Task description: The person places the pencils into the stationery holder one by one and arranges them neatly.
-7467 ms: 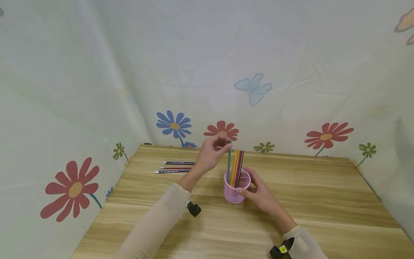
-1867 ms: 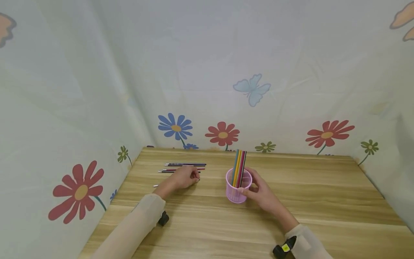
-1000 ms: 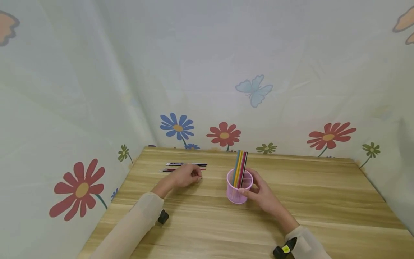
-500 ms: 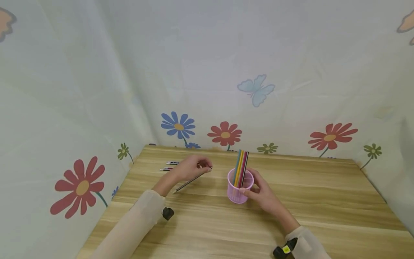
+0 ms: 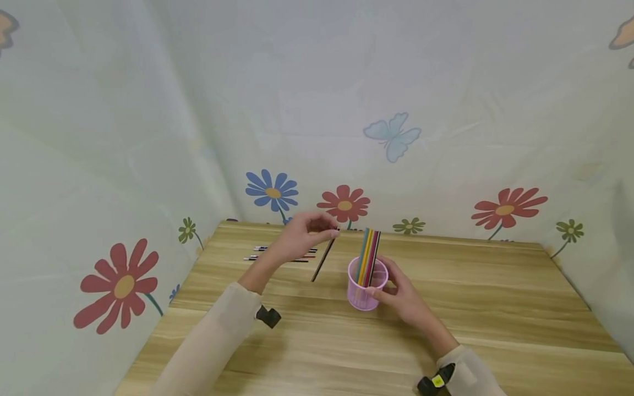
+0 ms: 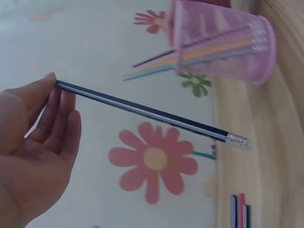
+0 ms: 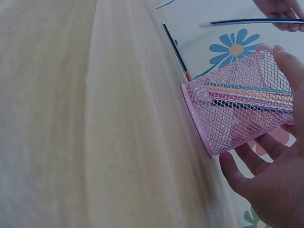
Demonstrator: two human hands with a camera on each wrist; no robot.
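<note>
The left hand (image 5: 301,239) has its grip pinched on the top of a tilted pencil (image 5: 324,258), eraser end down, above the bench (image 5: 470,308). The right hand's (image 5: 403,297) grip curls round the upright cup (image 5: 361,298), which holds coloured pencils (image 5: 367,256). Loose pencils (image 5: 300,260) lie towards the far left corner.

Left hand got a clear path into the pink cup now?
Probably yes: nothing shows between the left hand, pinching a dark pencil, and the pink cup. Pencils inside seem to leave room; the right hand steadies the cup.
</note>
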